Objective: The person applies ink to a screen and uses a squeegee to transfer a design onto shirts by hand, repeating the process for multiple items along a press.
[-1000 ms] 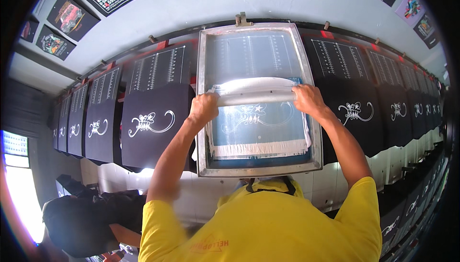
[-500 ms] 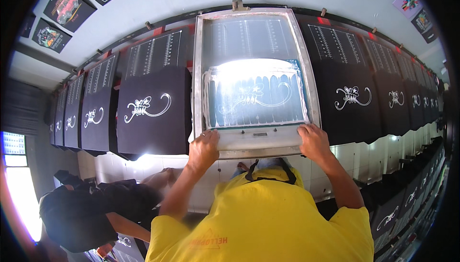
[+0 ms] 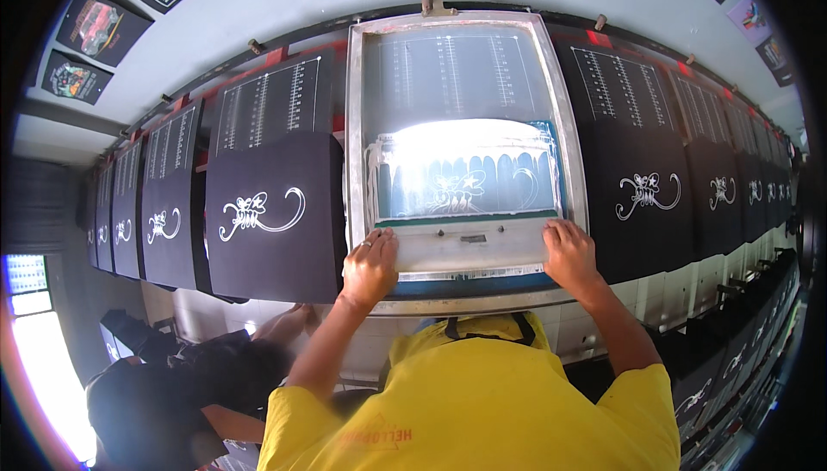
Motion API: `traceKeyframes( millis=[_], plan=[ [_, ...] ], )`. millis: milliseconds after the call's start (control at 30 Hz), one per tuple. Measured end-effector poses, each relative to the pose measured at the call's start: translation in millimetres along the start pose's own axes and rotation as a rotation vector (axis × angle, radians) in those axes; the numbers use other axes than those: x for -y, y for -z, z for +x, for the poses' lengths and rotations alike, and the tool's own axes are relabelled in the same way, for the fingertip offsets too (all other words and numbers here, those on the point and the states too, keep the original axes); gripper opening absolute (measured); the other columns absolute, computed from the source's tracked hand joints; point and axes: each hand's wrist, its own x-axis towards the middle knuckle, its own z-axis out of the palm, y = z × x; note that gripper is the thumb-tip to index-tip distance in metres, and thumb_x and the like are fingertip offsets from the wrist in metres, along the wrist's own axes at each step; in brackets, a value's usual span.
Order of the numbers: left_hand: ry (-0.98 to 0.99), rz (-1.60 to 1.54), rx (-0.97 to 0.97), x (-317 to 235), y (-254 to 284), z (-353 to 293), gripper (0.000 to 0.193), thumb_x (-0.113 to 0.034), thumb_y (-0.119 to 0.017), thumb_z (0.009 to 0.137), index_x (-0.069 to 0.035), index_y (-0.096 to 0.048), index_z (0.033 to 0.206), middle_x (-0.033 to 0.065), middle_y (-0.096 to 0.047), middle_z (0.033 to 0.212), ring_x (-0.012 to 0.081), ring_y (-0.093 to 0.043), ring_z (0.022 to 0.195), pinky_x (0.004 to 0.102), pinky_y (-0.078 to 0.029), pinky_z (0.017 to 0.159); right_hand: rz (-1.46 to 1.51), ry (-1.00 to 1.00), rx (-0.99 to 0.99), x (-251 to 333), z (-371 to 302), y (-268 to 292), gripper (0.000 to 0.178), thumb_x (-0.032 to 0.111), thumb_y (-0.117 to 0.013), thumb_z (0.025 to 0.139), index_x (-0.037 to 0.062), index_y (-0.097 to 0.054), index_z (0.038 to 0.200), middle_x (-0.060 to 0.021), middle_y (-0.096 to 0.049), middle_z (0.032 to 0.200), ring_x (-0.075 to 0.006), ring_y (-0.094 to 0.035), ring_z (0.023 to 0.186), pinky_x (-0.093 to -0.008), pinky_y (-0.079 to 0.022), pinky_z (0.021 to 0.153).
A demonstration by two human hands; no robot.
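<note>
A wide pale squeegee (image 3: 431, 249) with a dark green blade lies across a screen-printing frame (image 3: 564, 118) in front of me. My left hand (image 3: 370, 269) is closed on its left end, a ring on one finger. My right hand (image 3: 571, 260) grips the other end. Beyond the blade, the blue mesh (image 3: 405, 187) carries scalloped white ink marks and a curled line design, partly washed out by glare. The squeegee covers the design's lower part. Through the clear far part of the screen, a board with ruled white marks shows.
Black shirts with a white curled print lie on boards to the left (image 3: 274, 247) and right (image 3: 642, 238). A metal rail with clamps (image 3: 438, 4) runs behind. At lower left is another person (image 3: 164, 402) in dark clothes. More printed shirts (image 3: 693, 393) stand at lower right.
The squeegee, held in both hands, has moved away from me along the screen, covering more of the design. A blue strip now shows between it and the frame's near edge. The view has shifted slightly.
</note>
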Motion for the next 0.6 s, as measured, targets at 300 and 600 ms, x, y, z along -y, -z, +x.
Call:
traceKeyframes(
  millis=[300, 600],
  plan=[
    [0.094, -0.01, 0.108, 47, -11, 85, 0.024, 0.0, -0.061, 0.071, -0.004, -0.065, 0.094, 0.0151, -0.071, 0.096, 0.0295, -0.072, 0.086, 0.0366, -0.06, 0.071, 0.009, 0.011, 0.04, -51, 92, -10, 0.021, 0.003, -0.067, 0.068, 0.001, -0.062, 0.089, -0.0127, -0.066, 0.088, -0.0311, -0.066, 0.086, -0.0417, -0.056, 0.071],
    [0.139, 0.042, 0.288, 59, 14, 135, 0.019, -0.004, -0.061, 0.071, -0.006, -0.07, 0.088, 0.0179, -0.07, 0.08, 0.0374, -0.07, 0.076, 0.045, -0.057, 0.072, 0.081, -0.085, 0.224, -69, 139, 26, 0.014, 0.008, -0.068, 0.069, 0.0007, -0.069, 0.081, -0.0215, -0.068, 0.078, -0.0395, -0.068, 0.077, -0.0477, -0.055, 0.071]
  ],
)
